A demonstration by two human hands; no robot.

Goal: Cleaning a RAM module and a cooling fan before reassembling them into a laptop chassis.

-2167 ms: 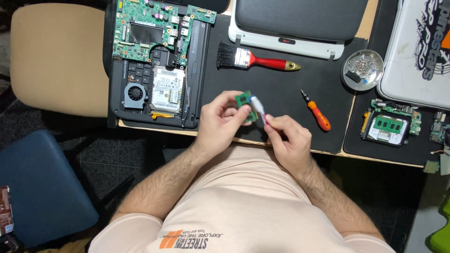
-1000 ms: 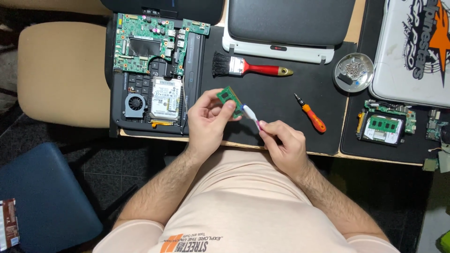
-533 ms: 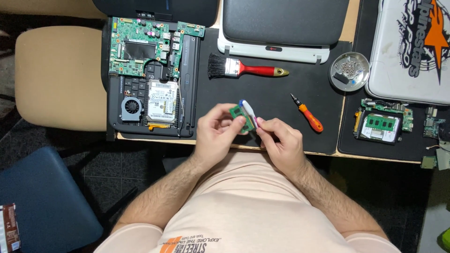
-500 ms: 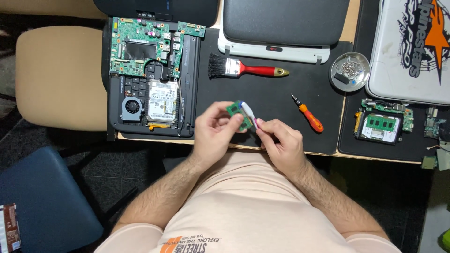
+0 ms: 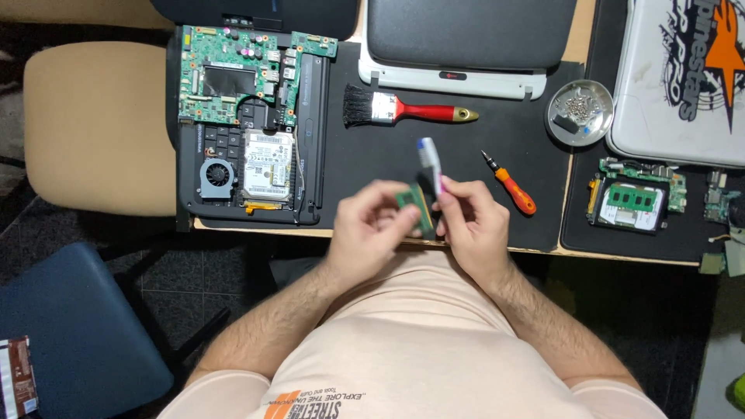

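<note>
My left hand (image 5: 371, 229) pinches a small green memory module (image 5: 417, 208) by its edge, over the front edge of the black work mat (image 5: 388, 167). My right hand (image 5: 472, 225) grips a slim white pen-like tool with a pink and blue end (image 5: 429, 163), its lower end resting against the module. The hands touch each other around the module. Both are slightly blurred.
An opened laptop base (image 5: 244, 124) with green board, fan and drive lies left. A red-handled brush (image 5: 403, 111), an orange screwdriver (image 5: 512, 185), a metal screw dish (image 5: 580, 112), a grey laptop lid (image 5: 466, 39), another board with memory (image 5: 632, 206), a beige chair (image 5: 97, 128) and blue stool (image 5: 70, 326) surround it.
The hands stayed together at the mat's front edge, working the tool against the module; one second ago they were briefly apart, then rejoined. The camera view shifted slightly.
</note>
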